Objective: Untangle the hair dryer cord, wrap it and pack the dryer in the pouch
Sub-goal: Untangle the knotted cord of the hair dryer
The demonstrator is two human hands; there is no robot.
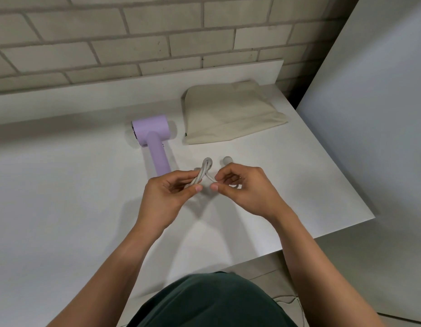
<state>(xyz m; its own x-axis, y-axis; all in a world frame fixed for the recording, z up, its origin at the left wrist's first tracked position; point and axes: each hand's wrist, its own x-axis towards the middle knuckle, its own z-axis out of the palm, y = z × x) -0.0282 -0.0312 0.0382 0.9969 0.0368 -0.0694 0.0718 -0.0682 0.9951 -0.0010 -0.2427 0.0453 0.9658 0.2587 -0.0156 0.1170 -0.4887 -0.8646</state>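
A lilac hair dryer [152, 135] lies on the white table [63, 197], head toward the wall, handle pointing at me. Its pale grey cord [204, 171] is bunched into looped strands just in front of the handle's end. My left hand [168, 194] pinches that bundle between thumb and fingers. My right hand [242, 187] grips another strand of the same cord a little to the right. A round grey plug end [227, 159] peeks out just beyond my right fingers. The cream fabric pouch [230, 114] lies flat at the back right, apart from the dryer.
A brick wall [134, 38] runs along the table's far side. The table's right edge [360, 185] falls off to the floor, with a white panel [381, 102] standing beyond it. A thin wire [287, 300] lies on the floor near my body.
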